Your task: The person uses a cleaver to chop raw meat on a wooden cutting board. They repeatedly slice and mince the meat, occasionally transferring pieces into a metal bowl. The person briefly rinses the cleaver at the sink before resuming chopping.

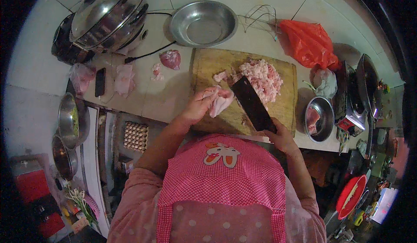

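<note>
My left hand [199, 105] grips a pale pink piece of raw meat [222, 102] over the left part of a wooden cutting board [208, 64]. In my right hand [280, 135] is the handle of a cleaver [253, 104], its broad dark blade slanting up and left across the board. The blade lies between the held piece and a heap of chopped raw meat [262, 78]. A small separate bit of meat [220, 76] rests left of the heap. Part of the held piece is hidden by my fingers.
Behind the board stands a steel basin [203, 23], with a red plastic bag [306, 43] to its right. A steel bowl [320, 119] holding meat and a gas stove [352, 122] are on the right. Leftward lie a wrapped meat lump [170, 59], a phone [100, 82] and a lidded pot [107, 18].
</note>
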Demonstrator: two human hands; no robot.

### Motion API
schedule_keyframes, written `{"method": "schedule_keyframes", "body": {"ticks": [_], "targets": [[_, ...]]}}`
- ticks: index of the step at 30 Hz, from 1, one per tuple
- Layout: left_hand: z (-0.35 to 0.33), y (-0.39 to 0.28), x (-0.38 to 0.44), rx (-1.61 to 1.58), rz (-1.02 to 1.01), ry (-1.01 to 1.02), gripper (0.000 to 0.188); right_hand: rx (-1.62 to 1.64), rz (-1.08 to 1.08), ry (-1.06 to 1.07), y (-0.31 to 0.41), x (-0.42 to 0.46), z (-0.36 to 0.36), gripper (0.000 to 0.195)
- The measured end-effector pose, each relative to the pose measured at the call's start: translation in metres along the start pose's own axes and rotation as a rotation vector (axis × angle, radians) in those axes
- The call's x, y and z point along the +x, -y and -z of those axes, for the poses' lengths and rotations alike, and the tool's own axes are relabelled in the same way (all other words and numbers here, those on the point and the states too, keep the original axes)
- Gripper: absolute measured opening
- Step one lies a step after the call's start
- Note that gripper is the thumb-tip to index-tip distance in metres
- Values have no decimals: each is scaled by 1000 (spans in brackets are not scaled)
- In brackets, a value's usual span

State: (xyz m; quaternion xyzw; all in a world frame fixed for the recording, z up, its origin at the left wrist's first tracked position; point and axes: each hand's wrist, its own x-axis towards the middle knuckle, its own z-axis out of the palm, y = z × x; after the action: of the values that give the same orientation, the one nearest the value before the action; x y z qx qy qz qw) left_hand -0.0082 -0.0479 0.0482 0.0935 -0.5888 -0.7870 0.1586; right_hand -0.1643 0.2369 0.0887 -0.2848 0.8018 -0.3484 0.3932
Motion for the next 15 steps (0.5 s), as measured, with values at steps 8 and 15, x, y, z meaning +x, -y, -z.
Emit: {"method": "schedule_keyframes", "body": {"ticks": [8,15], "targets": [[32,44,22,349,196,-6,15,121,144,-11,-17,4,-8,45],[35,24,43,831,160,-44,18,38,78,-3,-6,2,-7,46]]}}
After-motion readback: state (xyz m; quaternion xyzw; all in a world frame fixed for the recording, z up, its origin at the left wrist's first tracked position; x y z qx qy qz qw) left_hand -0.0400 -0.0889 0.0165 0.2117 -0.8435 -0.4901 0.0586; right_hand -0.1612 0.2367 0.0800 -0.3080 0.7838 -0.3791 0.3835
